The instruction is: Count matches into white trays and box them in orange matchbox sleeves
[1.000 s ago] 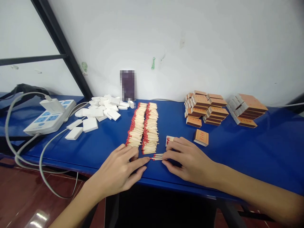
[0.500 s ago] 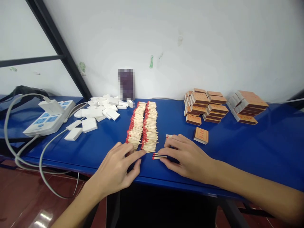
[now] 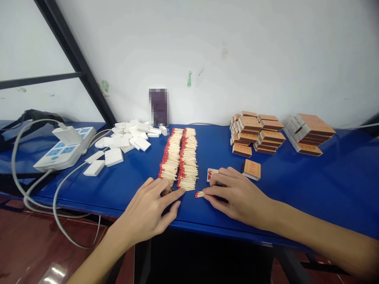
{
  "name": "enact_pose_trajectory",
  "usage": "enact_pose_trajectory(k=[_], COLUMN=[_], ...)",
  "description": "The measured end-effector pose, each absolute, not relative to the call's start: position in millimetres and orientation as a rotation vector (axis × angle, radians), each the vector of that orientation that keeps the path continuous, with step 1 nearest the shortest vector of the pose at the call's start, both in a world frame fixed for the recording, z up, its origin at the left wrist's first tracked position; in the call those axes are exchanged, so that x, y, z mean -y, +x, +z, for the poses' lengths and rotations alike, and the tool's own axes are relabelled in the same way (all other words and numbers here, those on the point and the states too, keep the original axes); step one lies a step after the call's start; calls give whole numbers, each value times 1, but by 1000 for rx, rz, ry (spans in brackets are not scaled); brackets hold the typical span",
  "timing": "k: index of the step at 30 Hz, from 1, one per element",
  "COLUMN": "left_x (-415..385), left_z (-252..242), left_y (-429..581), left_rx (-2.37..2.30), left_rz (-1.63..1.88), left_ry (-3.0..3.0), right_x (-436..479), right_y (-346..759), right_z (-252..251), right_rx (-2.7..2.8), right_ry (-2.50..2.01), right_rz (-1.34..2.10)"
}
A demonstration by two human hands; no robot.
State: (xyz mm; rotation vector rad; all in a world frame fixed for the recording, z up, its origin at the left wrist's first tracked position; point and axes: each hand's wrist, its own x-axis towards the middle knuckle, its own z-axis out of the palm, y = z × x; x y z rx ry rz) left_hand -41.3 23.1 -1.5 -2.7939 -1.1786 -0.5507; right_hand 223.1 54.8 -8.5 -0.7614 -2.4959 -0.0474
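Note:
Two long rows of red-tipped matches (image 3: 180,157) lie on the blue table (image 3: 325,185). My left hand (image 3: 151,209) rests flat at the near end of the rows, fingers stretched out, index finger touching the last matches. My right hand (image 3: 237,193) lies on the table to the right, fingertips pinching a small bundle of matches (image 3: 199,194) whose red heads stick out to the left. An open white tray with matches (image 3: 211,173) sits just behind its fingers. A single orange matchbox (image 3: 251,169) lies beyond the right hand.
Stacks of orange matchboxes (image 3: 257,134) and a further stack (image 3: 309,136) stand at the back right. A heap of white inner trays (image 3: 127,138) lies at the back left, beside a white power strip (image 3: 65,148) with grey cables. A dark blurred object (image 3: 159,106) leans on the wall.
My right hand has drawn the loose matches in under its fingers, so less of them shows. My left hand has pulled back slightly from them towards the rows' near end.

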Motion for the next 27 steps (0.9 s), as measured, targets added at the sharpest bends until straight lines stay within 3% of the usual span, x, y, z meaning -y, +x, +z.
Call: enact_pose_trajectory(k=[27], left_x=[-21], left_z=[0], left_y=[-44], left_rx=[1163], left_rz=[-541], left_ry=[-2860], right_x=[-57], right_y=[224], right_z=[-5], right_rx=[2441], right_ry=[-820], right_rz=[-16])
